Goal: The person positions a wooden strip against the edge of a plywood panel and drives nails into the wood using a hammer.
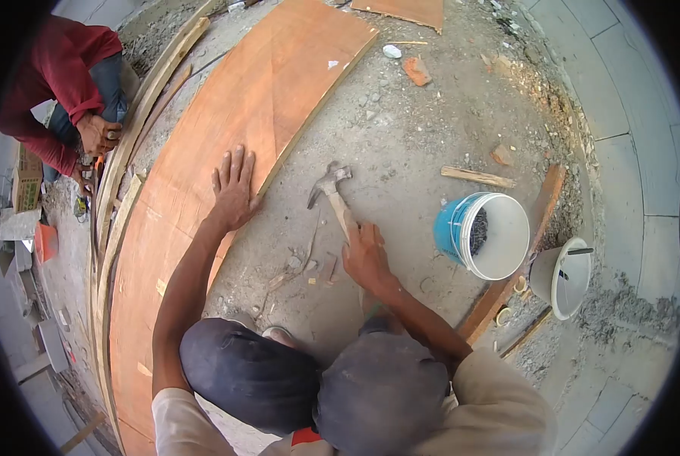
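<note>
My left hand (235, 190) lies flat with fingers spread on a large orange-brown plywood sheet (279, 91), near its right edge. Nothing is in it. My right hand (366, 257) is wrapped round the wooden handle of a claw hammer (338, 199). The hammer's metal head points away from me, over the dusty ground between the plywood and a blue bucket (448, 228). Dark small pieces, too small to name, lie inside that bucket. My knees are bent at the bottom of the view.
A co-worker (70, 83) in a red top crouches at the upper left, hands by long wooden strips (139, 125). At right are a whitish bucket (569, 280), a wooden plank (499, 300) and a block wall (621, 175). A broken brick (416, 71) lies beyond the hammer.
</note>
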A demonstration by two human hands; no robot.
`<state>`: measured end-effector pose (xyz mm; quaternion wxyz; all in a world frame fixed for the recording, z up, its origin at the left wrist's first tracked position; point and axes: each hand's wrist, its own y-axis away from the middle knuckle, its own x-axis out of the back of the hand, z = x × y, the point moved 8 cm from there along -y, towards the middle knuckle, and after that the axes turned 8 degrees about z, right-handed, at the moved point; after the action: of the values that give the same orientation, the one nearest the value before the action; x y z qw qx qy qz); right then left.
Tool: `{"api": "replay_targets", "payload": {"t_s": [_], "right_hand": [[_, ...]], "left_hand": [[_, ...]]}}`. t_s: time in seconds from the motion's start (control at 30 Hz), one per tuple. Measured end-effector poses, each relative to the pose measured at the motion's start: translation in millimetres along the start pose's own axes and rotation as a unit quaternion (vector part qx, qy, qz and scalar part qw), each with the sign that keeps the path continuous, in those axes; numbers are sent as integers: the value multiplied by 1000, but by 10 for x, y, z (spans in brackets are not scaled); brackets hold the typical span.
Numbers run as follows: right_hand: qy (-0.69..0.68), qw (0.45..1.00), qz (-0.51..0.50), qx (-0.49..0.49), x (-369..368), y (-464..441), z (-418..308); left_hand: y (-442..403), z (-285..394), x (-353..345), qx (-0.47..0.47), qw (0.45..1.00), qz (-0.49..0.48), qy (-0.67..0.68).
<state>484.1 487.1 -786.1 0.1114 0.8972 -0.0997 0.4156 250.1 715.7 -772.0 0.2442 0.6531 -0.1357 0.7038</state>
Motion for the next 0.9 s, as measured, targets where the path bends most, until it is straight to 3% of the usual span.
{"api": "replay_targets", "payload": {"t_s": [0.07,0.1,0.17,0.2,0.33,0.43,0.5,0.53,0.57,0.6,0.7,0.77,0.83,0.9], "right_hand": [[70,975,136,164,539,212,-232],[80,974,143,158,729,250,-210],[-126,990,53,41,1006,409,-25],[-116,991,60,21,1224,525,2],[-225,956,178,-66,2293,642,286],[-199,943,236,-121,2908,624,616],[-31,982,166,-90,3006,479,980],[-32,981,167,-89,3030,341,1137],[103,989,32,-101,2847,183,1320],[235,961,-103,-105,2648,111,1532],[310,925,-154,-156,2241,-175,2138],[360,930,-65,-33,1973,-252,2462],[378,920,-56,-89,1965,-226,2357],[381,904,-133,-141,1954,-236,2449]], "left_hand": [[20,-2,55,-15,1000,9,8],[51,-32,48,-14,1000,8,12],[146,-88,43,-30,999,25,20],[210,-85,28,-36,998,38,21],[408,-33,11,-45,997,30,51],[486,2,63,-51,997,34,48],[481,-3,58,-57,997,35,47],[483,-11,56,-58,997,35,46],[482,-3,66,-58,997,36,44],[474,10,70,-57,997,27,50],[450,22,172,-52,996,25,65],[434,5,223,-36,996,34,71],[512,-64,354,-53,985,70,150],[547,-43,476,-42,982,81,164]]}}
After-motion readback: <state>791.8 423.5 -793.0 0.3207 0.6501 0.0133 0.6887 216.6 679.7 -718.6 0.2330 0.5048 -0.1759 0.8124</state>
